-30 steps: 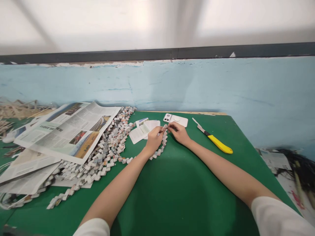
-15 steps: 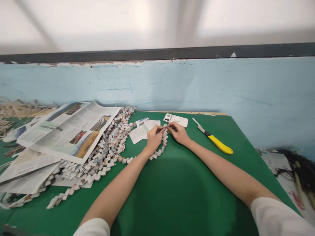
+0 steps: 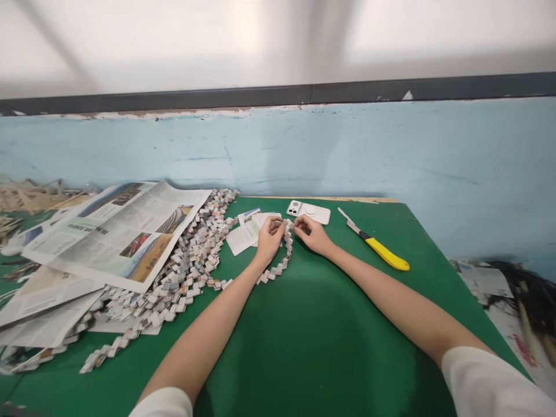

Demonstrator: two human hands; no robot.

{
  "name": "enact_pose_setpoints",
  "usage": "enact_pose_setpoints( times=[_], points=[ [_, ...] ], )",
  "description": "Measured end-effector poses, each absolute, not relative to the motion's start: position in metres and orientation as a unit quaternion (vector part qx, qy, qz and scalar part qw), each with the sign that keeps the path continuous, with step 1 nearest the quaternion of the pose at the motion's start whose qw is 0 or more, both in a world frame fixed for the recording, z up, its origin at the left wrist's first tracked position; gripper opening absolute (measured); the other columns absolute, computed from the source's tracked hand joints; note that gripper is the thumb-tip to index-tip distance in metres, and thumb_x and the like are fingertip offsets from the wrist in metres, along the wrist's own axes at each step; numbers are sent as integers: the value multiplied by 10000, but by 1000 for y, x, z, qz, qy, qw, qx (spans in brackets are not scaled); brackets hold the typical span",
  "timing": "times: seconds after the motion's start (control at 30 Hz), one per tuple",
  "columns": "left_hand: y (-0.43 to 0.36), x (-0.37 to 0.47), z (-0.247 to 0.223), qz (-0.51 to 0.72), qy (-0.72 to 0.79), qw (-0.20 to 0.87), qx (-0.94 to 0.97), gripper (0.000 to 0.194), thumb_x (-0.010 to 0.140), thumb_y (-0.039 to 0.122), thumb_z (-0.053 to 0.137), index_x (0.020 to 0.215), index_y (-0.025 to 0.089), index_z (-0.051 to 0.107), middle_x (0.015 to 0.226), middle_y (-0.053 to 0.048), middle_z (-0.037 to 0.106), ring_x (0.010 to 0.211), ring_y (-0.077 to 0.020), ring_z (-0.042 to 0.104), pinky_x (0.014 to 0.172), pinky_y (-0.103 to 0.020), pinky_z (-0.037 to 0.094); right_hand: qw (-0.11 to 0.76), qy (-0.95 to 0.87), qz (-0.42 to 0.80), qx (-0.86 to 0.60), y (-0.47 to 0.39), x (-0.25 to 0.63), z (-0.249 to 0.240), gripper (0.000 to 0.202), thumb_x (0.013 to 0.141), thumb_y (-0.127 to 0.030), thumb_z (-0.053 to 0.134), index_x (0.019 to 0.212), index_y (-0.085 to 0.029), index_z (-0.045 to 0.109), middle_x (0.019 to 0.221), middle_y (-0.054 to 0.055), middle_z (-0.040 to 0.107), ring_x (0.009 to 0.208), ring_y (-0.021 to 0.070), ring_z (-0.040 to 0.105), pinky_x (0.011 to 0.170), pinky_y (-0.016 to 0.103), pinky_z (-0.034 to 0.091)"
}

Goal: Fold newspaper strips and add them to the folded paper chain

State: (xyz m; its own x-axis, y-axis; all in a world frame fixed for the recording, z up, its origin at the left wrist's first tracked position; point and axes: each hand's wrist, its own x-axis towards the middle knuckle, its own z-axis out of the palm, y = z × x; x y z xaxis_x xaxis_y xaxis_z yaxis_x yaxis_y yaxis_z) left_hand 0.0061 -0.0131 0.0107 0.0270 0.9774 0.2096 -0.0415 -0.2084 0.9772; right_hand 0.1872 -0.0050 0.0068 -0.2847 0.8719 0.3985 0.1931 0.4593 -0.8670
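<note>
Green table (image 3: 313, 347), paper chain (image 3: 289, 246) pinched in left hand (image 3: 269, 236), right hand (image 3: 313, 236) curled beside it, pinch unclear

Seen from a head-worn camera; facing forward and down over outstretched forearms (image 3: 217, 324) to a green table (image 3: 321, 341), wall (image 3: 369, 150) beyond; only one view.

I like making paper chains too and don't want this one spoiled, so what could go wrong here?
The folded paper chain might slip, since its end is only by the fingertips of the left hand and right hand. The right arm might bump the yellow-handled knife lying beside it.
</note>
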Motion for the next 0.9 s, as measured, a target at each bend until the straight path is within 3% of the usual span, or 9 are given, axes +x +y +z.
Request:
enact_pose_setpoints(
  times=[0.4, 0.7, 0.9],
  points=[
    [-17, 7, 6, 486, 463, 474, 570, 428, 830, 521, 746, 1012, 224, 497, 654, 53, 635, 428, -100, 550, 424, -206, 408, 455, -724, 361, -373, -3, 189, 5, 174, 976, -383, 584, 946, -213, 568, 779, -4, 572, 686, 164, 518, 674, 305, 444],
    [-13, 8, 2, 487, 450, 498, 560, 439, 807, 465, 766, 1013, 228, 459, 639, 52, 650, 460, -128, 615, 442, -206, 452, 452, -733, 350, -369, -3, 186, 4, 214, 1002, -411, 574, 1072, -217, 631, 888, 34, 664, 779, 192, 604, 738, 324, 493],
    [-13, 10, 0, 500, 446, 501, 549, 457, 804, 426, 771, 1108, 214, 503, 686, 40, 658, 490, -121, 619, 474, -219, 483, 458, -748, 307, -369, -4, 187, 3, 221, 1009, -415, 559, 1008, -221, 665, 899, 47, 688, 807, 207, 621, 783, 345, 500]
  ],
)
